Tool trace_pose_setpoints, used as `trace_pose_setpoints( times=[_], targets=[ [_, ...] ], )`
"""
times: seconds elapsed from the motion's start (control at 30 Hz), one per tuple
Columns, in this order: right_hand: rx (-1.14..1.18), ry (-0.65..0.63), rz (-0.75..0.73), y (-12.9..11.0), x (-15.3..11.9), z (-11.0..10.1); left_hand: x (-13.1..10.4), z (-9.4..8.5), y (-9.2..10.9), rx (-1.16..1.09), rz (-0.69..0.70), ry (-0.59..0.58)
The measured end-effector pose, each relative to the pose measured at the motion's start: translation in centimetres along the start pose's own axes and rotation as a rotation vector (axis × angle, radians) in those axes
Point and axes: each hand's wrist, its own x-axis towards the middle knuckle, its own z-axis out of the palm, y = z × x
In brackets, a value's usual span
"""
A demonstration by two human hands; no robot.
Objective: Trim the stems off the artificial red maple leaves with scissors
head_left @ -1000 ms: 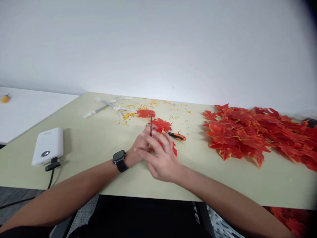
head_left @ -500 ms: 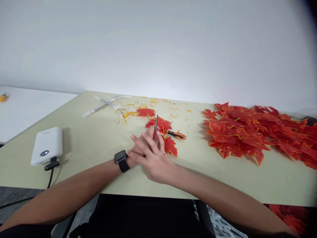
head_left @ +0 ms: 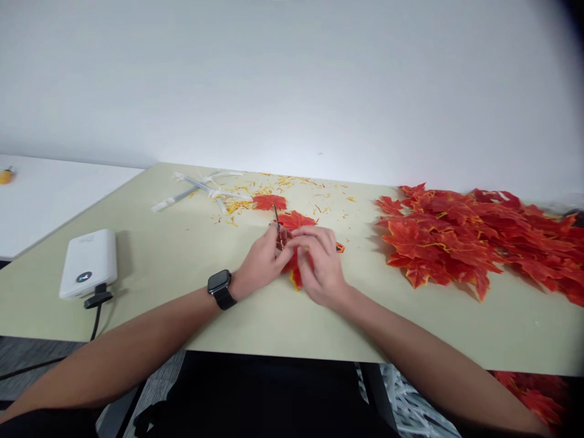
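Note:
My left hand [head_left: 261, 258], with a black watch on its wrist, is closed around a slim pointed metal tool [head_left: 277, 218]. The tool's tip points away from me; its lower part is hidden by my fingers. My right hand [head_left: 322, 258] curls in from the right, its fingertips pinched together and touching my left fingertips. What they pinch is too small to make out. A red artificial maple leaf [head_left: 296, 278] with a yellow edge shows beneath and between my hands. Just behind my hands lie another red maple leaf [head_left: 298, 220] and, farther back, a third maple leaf [head_left: 269, 202].
An orange-and-black tool handle [head_left: 340, 247] is mostly hidden behind my right hand. Red maple leaves [head_left: 447, 237] are heaped at right. Yellow and orange scraps [head_left: 237, 207] lie near white strips [head_left: 198, 187]. A white power bank [head_left: 89, 261] with a cable sits left.
My right hand has gone from lying spread over my left hand to pinching beside it. The pointed tool has shifted left. The nearest leaf has moved left, between my hands.

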Motion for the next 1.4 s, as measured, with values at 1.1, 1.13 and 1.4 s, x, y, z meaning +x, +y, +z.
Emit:
trace_pose_setpoints(
  times=[1.1,1.13,1.4],
  targets=[
    [0.686,0.242,0.907,4.0,2.3,-1.1,1.3,-3.1,-0.6,0.438,0.406,-0.295],
    [0.703,0.252,0.924,4.3,2.3,-1.2,1.3,-3.3,-0.6,0.48,0.427,-0.336],
    [0.762,0.286,0.997,4.9,2.5,-1.2,0.5,-3.0,-0.1,0.495,0.414,-0.518]
  ],
)
